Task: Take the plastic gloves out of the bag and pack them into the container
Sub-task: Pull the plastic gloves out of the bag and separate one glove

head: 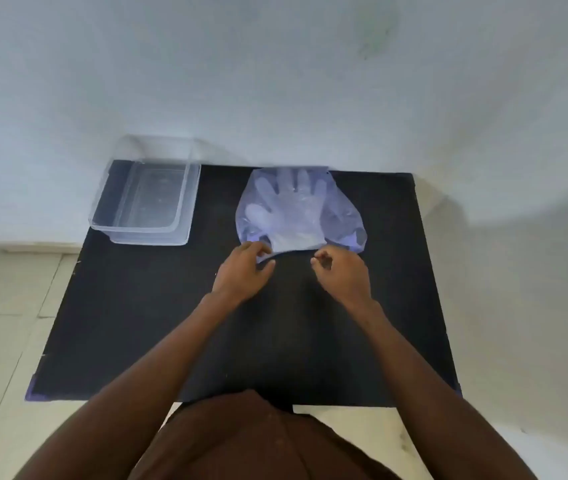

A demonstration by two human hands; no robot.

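A bluish see-through plastic bag (339, 216) lies flat on the black mat (158, 323), near its far edge. Clear plastic gloves (291, 211) show through it, fingers pointing away from me. My left hand (242, 270) pinches the bag's near edge at its left side. At the right side of that edge my right hand (343, 271) has its fingers curled; whether they hold the edge is unclear. An empty clear rectangular container (144, 202) stands at the mat's far left corner, well left of the bag.
A white wall rises just behind the mat. Pale floor tiles (5, 306) lie to the left and right of the mat. My dark-clothed body fills the bottom of the view.
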